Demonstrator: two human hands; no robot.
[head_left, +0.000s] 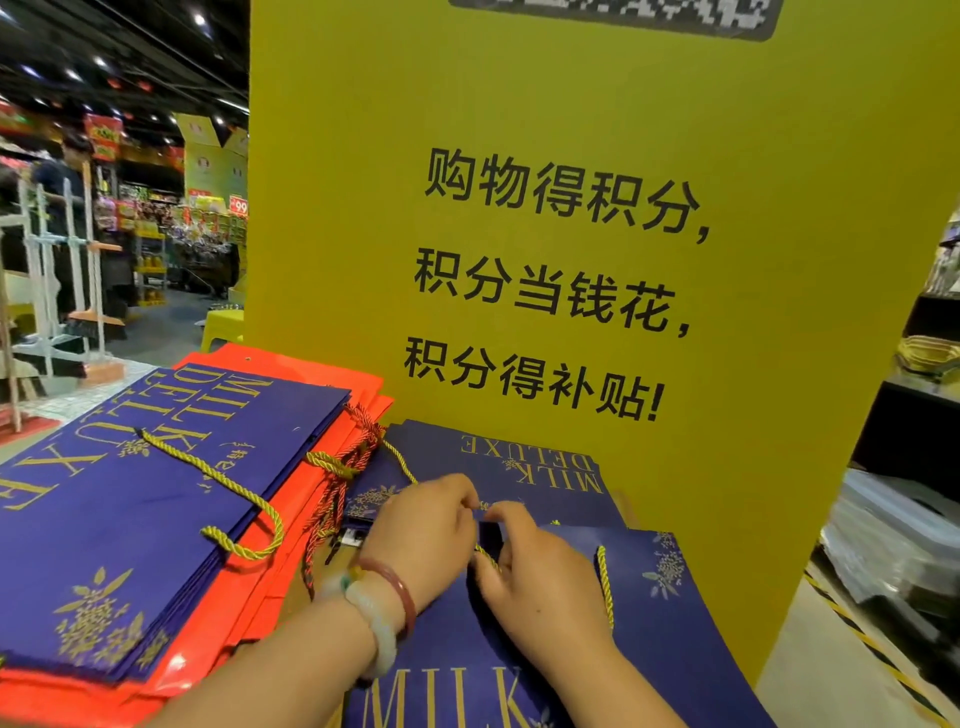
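Note:
A flat purple paper gift bag (660, 639) printed "MILK" in gold lies in front of me, with a gold cord handle (605, 582) on its right side. My left hand (421, 530), with a red and a pale bangle on the wrist, pinches a gold cord at the bag's top edge. My right hand (535, 566) has its fingers curled on the same cord (485, 555), fingertips almost meeting those of the left. Another purple "MILK DELUXE" bag (524, 467) lies flat just beyond.
At the left a stack of purple bags (130, 493) rests on a pile of orange-red bags (291, 561) with tangled cords. A tall yellow sign board (571, 156) stands right behind. Shop aisles, a rack and a person are far left; dark shelves are at the right.

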